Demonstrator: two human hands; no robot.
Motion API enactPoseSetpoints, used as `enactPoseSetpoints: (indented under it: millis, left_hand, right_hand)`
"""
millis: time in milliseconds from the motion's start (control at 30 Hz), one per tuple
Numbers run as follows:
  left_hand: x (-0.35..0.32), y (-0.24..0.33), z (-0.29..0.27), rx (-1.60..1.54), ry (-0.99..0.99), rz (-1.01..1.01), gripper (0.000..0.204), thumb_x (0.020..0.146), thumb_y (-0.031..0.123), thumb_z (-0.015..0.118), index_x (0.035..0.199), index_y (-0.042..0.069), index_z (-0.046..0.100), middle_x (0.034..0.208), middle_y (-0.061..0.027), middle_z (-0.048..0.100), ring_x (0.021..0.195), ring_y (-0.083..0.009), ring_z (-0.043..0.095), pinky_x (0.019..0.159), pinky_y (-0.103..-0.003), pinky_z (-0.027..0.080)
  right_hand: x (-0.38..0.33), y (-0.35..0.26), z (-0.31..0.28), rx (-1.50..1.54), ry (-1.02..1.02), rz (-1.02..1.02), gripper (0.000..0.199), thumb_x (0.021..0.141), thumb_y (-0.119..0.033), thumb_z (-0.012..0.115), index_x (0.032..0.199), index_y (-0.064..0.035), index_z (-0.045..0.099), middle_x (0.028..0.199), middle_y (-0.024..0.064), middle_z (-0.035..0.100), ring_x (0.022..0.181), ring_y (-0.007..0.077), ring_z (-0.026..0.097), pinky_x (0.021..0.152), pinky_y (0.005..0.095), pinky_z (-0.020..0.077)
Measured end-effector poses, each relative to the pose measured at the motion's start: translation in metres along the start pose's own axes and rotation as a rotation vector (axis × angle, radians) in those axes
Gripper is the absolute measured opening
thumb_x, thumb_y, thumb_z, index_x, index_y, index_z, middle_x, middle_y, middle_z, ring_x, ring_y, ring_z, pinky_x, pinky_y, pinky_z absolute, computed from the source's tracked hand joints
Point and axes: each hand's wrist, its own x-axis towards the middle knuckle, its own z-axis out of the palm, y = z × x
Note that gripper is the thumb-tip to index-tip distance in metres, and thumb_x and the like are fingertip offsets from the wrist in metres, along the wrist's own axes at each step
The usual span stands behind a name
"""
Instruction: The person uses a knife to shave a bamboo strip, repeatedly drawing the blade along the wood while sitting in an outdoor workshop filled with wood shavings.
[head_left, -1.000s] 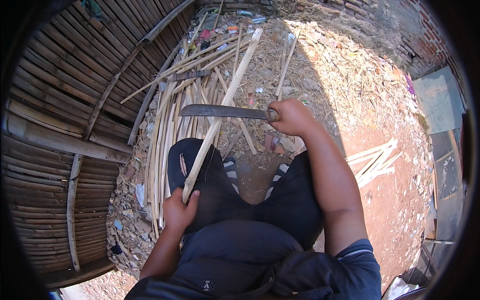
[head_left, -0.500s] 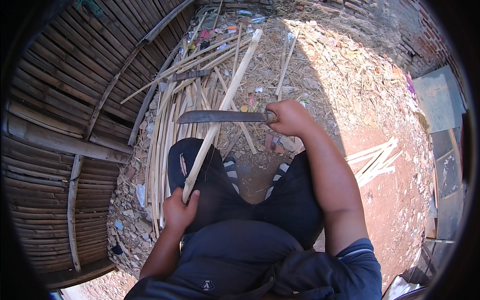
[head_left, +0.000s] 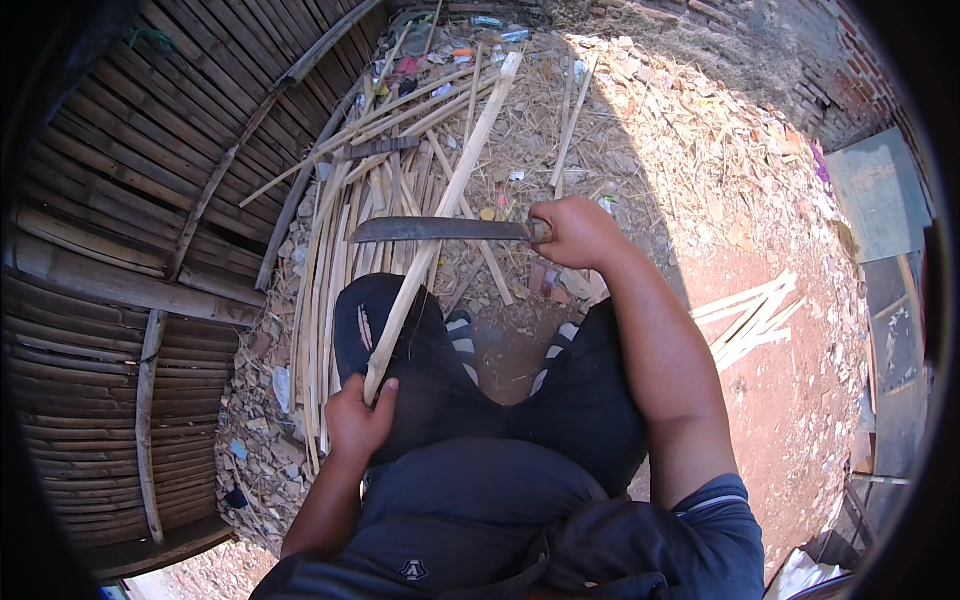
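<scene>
My left hand [head_left: 360, 418] is closed round the near end of a long pale bamboo strip [head_left: 455, 190], which slants up and away to the right over my left thigh. In my right hand [head_left: 575, 232] is the handle of a machete [head_left: 440, 230], fingers wrapped round it. Its dark, broad blade points left and lies across the strip, about midway along. Whether the edge bites into the strip, I cannot tell.
Many split bamboo strips [head_left: 315, 330] lie on the ground to the left, beside a slatted bamboo wall [head_left: 90, 230]. A short dark wooden piece [head_left: 380, 148] rests on them. More pale strips [head_left: 750, 318] lie at right. A brick wall [head_left: 860, 60] stands far right.
The machete and my right hand have shifted very slightly left and up along the strip. The strip's far end has moved slightly left, and my left hand keeps its hold.
</scene>
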Motion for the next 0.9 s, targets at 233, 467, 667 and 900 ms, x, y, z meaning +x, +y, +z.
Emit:
enactPoseSetpoints:
  millis: [233, 467, 667, 900]
  left_hand:
    - [0.0, 0.004, -0.001, -0.03, -0.002, -0.009, 0.044, 0.092, 0.036, 0.082, 0.076, 0.003, 0.058, 0.061, -0.0204, 0.063, 0.06, -0.0432, 0.067, 0.056, -0.048, 0.05]
    - [0.001, 0.003, -0.001, 0.018, -0.02, -0.021, 0.043, 0.091, 0.035, 0.082, 0.076, 0.004, 0.058, 0.061, -0.0194, 0.063, 0.06, -0.0428, 0.067, 0.056, -0.047, 0.051]
    - [0.0, 0.007, -0.004, -0.013, -0.043, -0.03, 0.04, 0.095, 0.031, 0.08, 0.078, 0.0, 0.06, 0.064, -0.0188, 0.064, 0.058, -0.033, 0.067, 0.058, -0.042, 0.05]
    - [0.0, 0.005, -0.002, -0.037, -0.009, -0.003, 0.042, 0.093, 0.032, 0.082, 0.077, 0.002, 0.058, 0.062, -0.018, 0.063, 0.057, -0.0366, 0.067, 0.055, -0.043, 0.05]
  right_hand:
    - [0.002, 0.002, 0.004, -0.013, -0.046, 0.02, 0.024, 0.079, -0.027, 0.078, 0.096, -0.0107, 0.074, 0.089, 0.0173, 0.075, 0.089, 0.041, 0.073, 0.079, 0.0527, 0.058]
    - [0.003, 0.008, 0.011, 0.041, -0.005, -0.027, 0.03, 0.081, -0.03, 0.083, 0.096, -0.0062, 0.072, 0.084, 0.022, 0.072, 0.085, 0.0448, 0.071, 0.075, 0.0523, 0.0544]
    - [0.003, 0.008, 0.012, 0.04, -0.005, -0.024, 0.03, 0.081, -0.03, 0.083, 0.096, -0.0061, 0.073, 0.085, 0.0217, 0.073, 0.085, 0.0442, 0.071, 0.075, 0.0516, 0.055]
    - [0.004, 0.003, 0.007, 0.019, -0.079, 0.031, 0.033, 0.081, -0.029, 0.081, 0.106, -0.0095, 0.075, 0.096, 0.0197, 0.075, 0.096, 0.042, 0.073, 0.084, 0.0531, 0.058]
